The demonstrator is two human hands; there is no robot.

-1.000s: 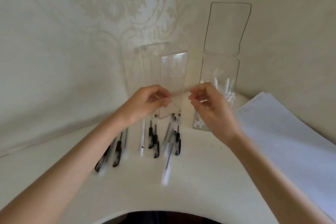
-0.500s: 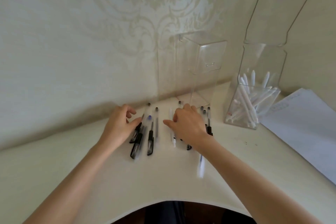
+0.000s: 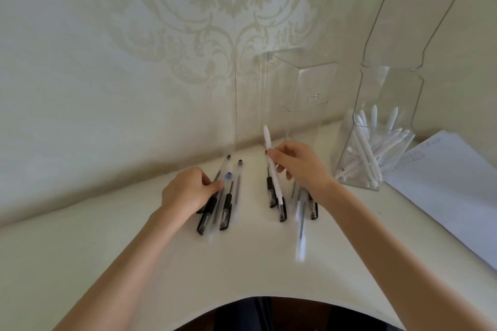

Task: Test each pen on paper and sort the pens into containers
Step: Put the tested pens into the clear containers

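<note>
A pale wall (image 3: 107,62) papered with a damask pattern fills the upper half of the view, and a cream table (image 3: 242,271) with a curved front edge meets it below. White sheets of paper (image 3: 451,196) lie on the table at the far right. Just left of them stands a clear plastic container (image 3: 390,99) with its lid raised, holding a bundle of white pens (image 3: 368,150) that lean against its sides. A second clear container (image 3: 304,83) stands by the wall near the middle, a flap folded down over its front. The right hand (image 3: 301,169) is raised just above the table in front of this middle container. Its thumb and fingertips pinch a white pen (image 3: 272,166) partway along the barrel, so the pen tilts with its rounded end up toward the wall and its lower end over the pens below. The left hand (image 3: 188,191) rests on the table to the left, its fingers curled onto a group of black-capped pens (image 3: 227,212) with clear barrels. Whether it actually grips one I cannot tell. More black-capped pens (image 3: 271,193) lie side by side under and beside the right hand. A blurred clear-barrelled pen (image 3: 301,228) lies nearest the front edge.
</note>
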